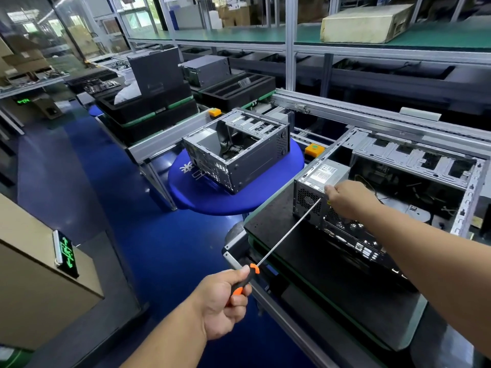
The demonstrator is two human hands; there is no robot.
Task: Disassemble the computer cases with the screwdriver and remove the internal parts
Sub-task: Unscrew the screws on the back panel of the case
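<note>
While left hand [223,301] grips screwdriver [279,240], right hand [348,199] pinches power supply [318,181]; label unreadable.

An opened computer case [398,187] was set on a tray [305,248] at the right; a second case [236,150] was placed on a round stool [212,200] to its left, farther back.

Screwdriver on the near case, my other hand on its top edge.

My left hand [221,301] grips the screwdriver [281,239] by its orange-and-black handle; the long shaft runs up and away from that hand, with its tip at the rear panel of the near case [385,187], just below my right hand [348,199]. That hand rests on the case's upper rear edge beside the power supply [322,172]. A second case [236,150] sits well beyond my left hand.
</note>
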